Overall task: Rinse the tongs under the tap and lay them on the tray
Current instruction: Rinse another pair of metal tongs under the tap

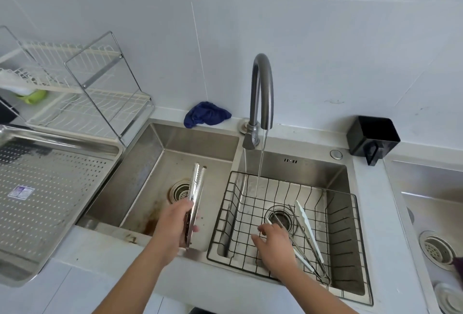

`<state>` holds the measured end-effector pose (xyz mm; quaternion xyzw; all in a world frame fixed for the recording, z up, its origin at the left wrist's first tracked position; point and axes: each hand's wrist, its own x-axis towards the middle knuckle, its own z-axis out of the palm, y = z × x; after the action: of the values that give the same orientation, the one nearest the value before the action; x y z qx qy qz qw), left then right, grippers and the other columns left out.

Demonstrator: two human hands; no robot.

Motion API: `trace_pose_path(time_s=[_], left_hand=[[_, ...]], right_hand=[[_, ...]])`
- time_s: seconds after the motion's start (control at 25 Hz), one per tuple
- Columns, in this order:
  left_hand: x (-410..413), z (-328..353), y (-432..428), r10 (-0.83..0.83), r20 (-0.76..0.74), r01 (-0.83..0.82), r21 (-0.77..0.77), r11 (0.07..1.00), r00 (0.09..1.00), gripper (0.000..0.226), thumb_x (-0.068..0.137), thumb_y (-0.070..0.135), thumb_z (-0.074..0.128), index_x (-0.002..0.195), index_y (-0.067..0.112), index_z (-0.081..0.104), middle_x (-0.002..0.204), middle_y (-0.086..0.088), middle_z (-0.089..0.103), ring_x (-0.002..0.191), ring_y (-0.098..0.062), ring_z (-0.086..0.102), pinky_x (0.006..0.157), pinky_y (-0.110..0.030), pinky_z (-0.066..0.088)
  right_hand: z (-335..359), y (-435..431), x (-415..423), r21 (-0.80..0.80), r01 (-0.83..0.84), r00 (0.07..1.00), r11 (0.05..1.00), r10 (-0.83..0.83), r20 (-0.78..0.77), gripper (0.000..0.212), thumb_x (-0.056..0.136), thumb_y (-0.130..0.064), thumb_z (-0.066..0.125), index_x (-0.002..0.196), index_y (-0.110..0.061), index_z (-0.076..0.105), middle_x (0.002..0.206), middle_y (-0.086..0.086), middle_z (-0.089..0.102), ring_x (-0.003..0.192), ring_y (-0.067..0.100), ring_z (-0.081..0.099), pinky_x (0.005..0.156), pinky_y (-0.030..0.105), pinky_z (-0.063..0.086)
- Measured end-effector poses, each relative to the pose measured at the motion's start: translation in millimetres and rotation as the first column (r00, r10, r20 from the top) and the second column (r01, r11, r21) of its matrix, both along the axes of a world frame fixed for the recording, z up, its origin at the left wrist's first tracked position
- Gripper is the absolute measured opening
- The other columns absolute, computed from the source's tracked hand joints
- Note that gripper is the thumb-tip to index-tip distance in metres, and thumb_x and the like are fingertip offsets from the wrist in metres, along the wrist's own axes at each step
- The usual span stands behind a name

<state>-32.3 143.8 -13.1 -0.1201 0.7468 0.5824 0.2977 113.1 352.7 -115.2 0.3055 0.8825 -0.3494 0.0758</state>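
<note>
My left hand (172,226) is wrapped around the handle end of a pair of steel tongs (195,198), fingers curled on the far side and thumb pressed against the near side, so the two arms are squeezed together. The tongs point away from me, their scalloped tips over the left sink basin (160,163), above and just beside its drain (180,189). They hang clear of the water stream (260,163), which falls from the tap (261,93) into the right basin, well to the right of the tongs.

My right hand (274,243) is down inside the black wire basket (345,238) that sits in the right basin. Its fingers are loosely spread and bent downward, holding nothing that I can see. Just to its right lies a second pair of tongs (307,236) with white tips, resting on the basket floor with its arms apart; its nearer arm passes close under my wrist, and I cannot tell whether they touch.

The perforated steel tray (50,188) sits on the desk (105,276) to the left of the sink, well apart from the tongs in my left hand. Behind it stands a white dish rack (82,103), and a blue cloth (205,113) lies by the wall behind the left basin.
</note>
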Motion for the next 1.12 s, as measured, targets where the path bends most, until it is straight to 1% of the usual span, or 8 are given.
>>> trace_pose_path(time_s=[0.12, 0.24, 0.32, 0.44, 0.6, 0.76, 0.92, 1.12], left_hand=[[7.7, -0.1, 30.5, -0.059, 0.164, 0.029, 0.181, 0.983, 0.985, 0.031, 0.087, 0.04, 0.068, 0.087, 0.01, 0.077, 0.076, -0.008, 0.07, 0.061, -0.023, 0.06, 0.059, -0.034, 0.043], [14.7, 0.2, 57.3, -0.144, 0.149, 0.1, 0.272, 0.957, 0.978, 0.031, 0.087, 0.043, 0.071, 0.086, 0.012, 0.077, 0.08, -0.012, 0.07, 0.069, -0.029, 0.058, 0.059, -0.034, 0.041], [17.2, 1.6, 69.4, -0.186, 0.088, 0.163, 0.225, 0.961, 0.979, 0.035, 0.092, 0.044, 0.065, 0.087, 0.011, 0.075, 0.078, -0.012, 0.07, 0.063, -0.028, 0.058, 0.055, -0.032, 0.038], [15.1, 6.1, 80.2, -0.241, -0.037, 0.244, 0.141, 0.96, 0.97, 0.038, 0.099, 0.038, 0.056, 0.09, 0.005, 0.07, 0.075, -0.013, 0.067, 0.051, -0.02, 0.055, 0.046, -0.027, 0.039], [14.5, 12.2, 87.3, -0.327, -0.165, 0.347, 0.111, 0.931, 0.93, 0.022, 0.102, 0.028, 0.056, 0.111, 0.015, 0.071, 0.08, -0.009, 0.059, 0.059, -0.009, 0.056, 0.05, -0.024, 0.046], [16.5, 10.5, 88.0, -0.311, -0.139, 0.328, 0.12, 0.937, 0.94, 0.019, 0.102, 0.027, 0.056, 0.109, 0.018, 0.071, 0.083, -0.009, 0.058, 0.067, -0.01, 0.059, 0.051, -0.024, 0.047], [13.9, 9.5, 85.8, -0.333, -0.125, 0.347, 0.114, 0.931, 0.935, 0.024, 0.102, 0.03, 0.054, 0.104, 0.013, 0.071, 0.079, -0.01, 0.057, 0.06, -0.01, 0.057, 0.05, -0.023, 0.045], [9.4, 8.3, 87.5, -0.347, -0.126, 0.36, 0.099, 0.928, 0.929, 0.028, 0.103, 0.031, 0.053, 0.1, 0.009, 0.069, 0.078, -0.012, 0.059, 0.054, -0.008, 0.056, 0.048, -0.023, 0.046]], right_hand=[[34.1, 13.1, -21.1, -0.236, 0.075, 0.992, 0.969, -0.098, -0.085, 0.026, 0.101, -0.043, 0.055, 0.116, -0.027, 0.069, 0.108, -0.008, 0.068, 0.102, 0.012, 0.062, 0.09, 0.035, 0.054], [80.4, 23.9, -57.4, -0.589, 0.14, 0.939, 0.796, -0.295, -0.176, 0.025, 0.103, -0.045, 0.052, 0.107, -0.028, 0.07, 0.097, -0.001, 0.076, 0.079, 0.012, 0.067, 0.07, 0.035, 0.06], [103.1, 30.3, -80.6, -0.693, 0.142, 0.896, 0.706, -0.39, -0.213, 0.032, 0.103, -0.046, 0.052, 0.108, -0.021, 0.071, 0.092, 0.002, 0.078, 0.072, 0.014, 0.067, 0.061, 0.032, 0.057], [118.2, 35.2, -104.6, -0.668, 0.18, 0.864, 0.722, -0.441, -0.244, 0.037, 0.104, -0.044, 0.052, 0.098, -0.015, 0.073, 0.077, 0.002, 0.075, 0.06, 0.015, 0.063, 0.047, 0.027, 0.048], [111.4, 37.3, -116.8, -0.626, 0.255, 0.825, 0.737, -0.503, -0.256, 0.038, 0.102, -0.033, 0.057, 0.076, -0.007, 0.066, 0.054, -0.002, 0.061, 0.047, 0.015, 0.053, 0.039, 0.026, 0.04], [100.3, 33.4, -114.6, -0.668, 0.222, 0.847, 0.71, -0.481, -0.229, 0.021, 0.099, -0.013, 0.057, 0.084, -0.007, 0.07, 0.053, -0.001, 0.058, 0.045, 0.011, 0.052, 0.042, 0.025, 0.044], [97.1, 35.6, -115.7, -0.683, 0.218, 0.839, 0.697, -0.492, -0.234, 0.022, 0.1, -0.014, 0.058, 0.083, -0.011, 0.071, 0.056, 0.0, 0.061, 0.048, 0.013, 0.055, 0.042, 0.027, 0.047], [97.6, 35.4, -115.8, -0.691, 0.181, 0.849, 0.7, -0.466, -0.249, 0.013, 0.094, -0.007, 0.058, 0.091, -0.003, 0.069, 0.065, 0.008, 0.067, 0.048, 0.016, 0.055, 0.041, 0.027, 0.046]])
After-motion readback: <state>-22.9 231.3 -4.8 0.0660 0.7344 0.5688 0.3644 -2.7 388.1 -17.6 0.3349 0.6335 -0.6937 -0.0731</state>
